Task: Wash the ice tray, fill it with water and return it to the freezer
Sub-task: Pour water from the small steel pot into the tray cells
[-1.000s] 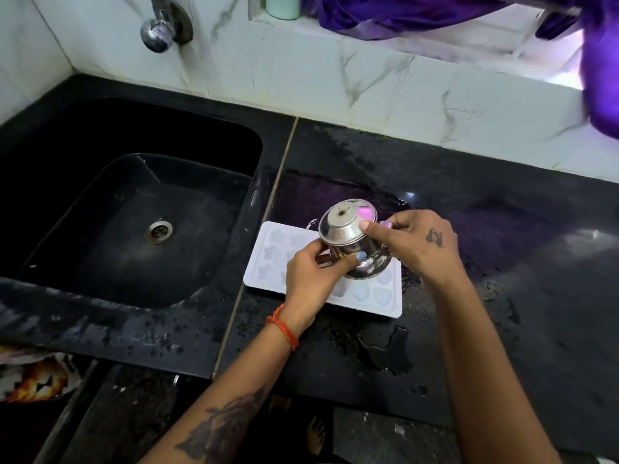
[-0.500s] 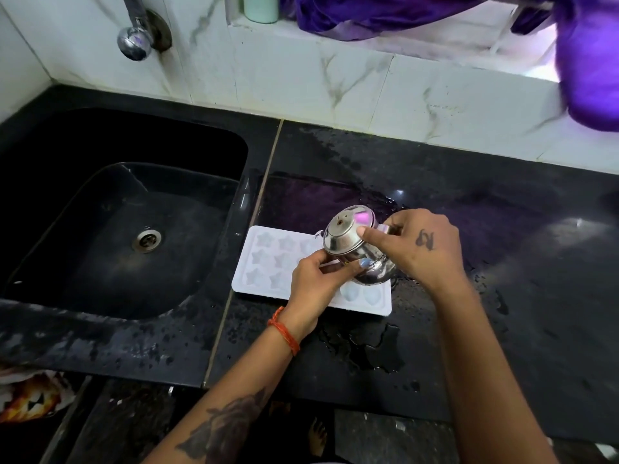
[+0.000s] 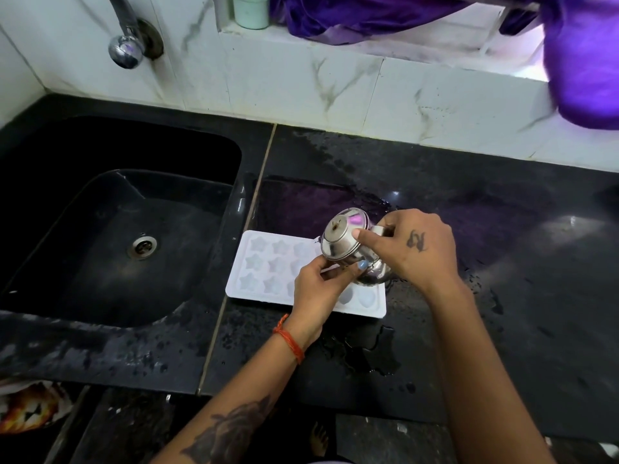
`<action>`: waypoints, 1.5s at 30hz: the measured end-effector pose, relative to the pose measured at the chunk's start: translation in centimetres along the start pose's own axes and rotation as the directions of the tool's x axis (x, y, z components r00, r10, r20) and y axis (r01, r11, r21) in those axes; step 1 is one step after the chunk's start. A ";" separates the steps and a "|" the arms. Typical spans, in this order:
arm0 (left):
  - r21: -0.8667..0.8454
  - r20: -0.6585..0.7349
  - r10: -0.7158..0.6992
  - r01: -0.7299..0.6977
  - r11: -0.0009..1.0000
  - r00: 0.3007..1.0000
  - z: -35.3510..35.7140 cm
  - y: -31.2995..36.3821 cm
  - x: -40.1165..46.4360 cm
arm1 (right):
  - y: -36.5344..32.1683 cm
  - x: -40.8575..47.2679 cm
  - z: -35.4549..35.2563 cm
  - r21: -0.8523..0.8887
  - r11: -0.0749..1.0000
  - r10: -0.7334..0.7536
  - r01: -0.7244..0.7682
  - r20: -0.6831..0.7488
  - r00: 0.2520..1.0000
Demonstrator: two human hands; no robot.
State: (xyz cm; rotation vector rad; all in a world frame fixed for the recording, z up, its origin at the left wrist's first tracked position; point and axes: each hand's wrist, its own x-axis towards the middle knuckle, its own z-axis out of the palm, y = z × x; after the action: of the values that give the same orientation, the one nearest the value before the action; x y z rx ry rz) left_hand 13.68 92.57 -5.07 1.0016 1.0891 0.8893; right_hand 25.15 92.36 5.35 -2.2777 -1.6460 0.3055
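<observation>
The white ice tray (image 3: 268, 272) is lying flat on the wet black tabletop (image 3: 502, 262), just to the right of the seam that is running beside the black sink (image 3: 110, 229). Its left end is showing star-shaped cups, and heart-shaped cups are peeking out near its right end. The middle of the tray is hiding under the person's hands.

Above the tray's right half, both hands are holding a small steel pot (image 3: 348, 242), tipped over so its round base is facing up and to the left. The right hand (image 3: 415, 249) is gripping the pot from the right side, its fingers curled around the body and the thumb pressing flat across the base. The left hand (image 3: 318, 293) is coming up from below, its fingers curled against the lower edge of the pot and a blue-painted thumbnail showing against the metal. I cannot tell whether water is running out of the pot, since its mouth is turned away and hidden behind the hands.

An orange thread bracelet (image 3: 289, 339) is sitting on the left wrist. A puddle (image 3: 368, 353) is spreading on the tabletop just in front of the tray, and droplets are scattered further to the right. A chrome tap (image 3: 125, 45) is sticking out of the marble wall above the sink, and purple cloth (image 3: 368, 15) is hanging over the ledge at the back beside a pale green cup (image 3: 250, 10).
</observation>
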 end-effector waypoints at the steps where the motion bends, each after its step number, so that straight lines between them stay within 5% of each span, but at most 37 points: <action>1: 0.021 -0.016 0.008 -0.008 1.000 1.000 0.1 0.1 0.0 | 0.3 0.0 0.0 0.034 0.999 0.013 -0.013 0.005 1.000; 10: 0.161 -0.085 0.061 -0.046 0.986 0.995 0.8 0.8 0.3 | 2.5 0.2 0.1 0.260 0.957 0.122 -0.129 0.040 0.992; 31: -0.012 0.051 -0.039 0.039 0.999 0.998 2.5 -0.6 0.2 | 2.3 -0.6 -0.8 -0.028 0.999 0.027 -0.029 -0.058 0.998; 45: 0.127 -0.056 0.071 -0.064 0.990 0.996 3.0 0.2 -0.1 | 4.6 -1.0 -0.8 0.356 0.919 0.182 -0.173 0.006 0.983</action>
State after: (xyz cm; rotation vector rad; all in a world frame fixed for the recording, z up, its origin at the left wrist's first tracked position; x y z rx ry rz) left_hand 16.58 91.95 -4.37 1.1265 1.1794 0.9201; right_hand 29.13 89.94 4.36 -2.1413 -1.2499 0.5636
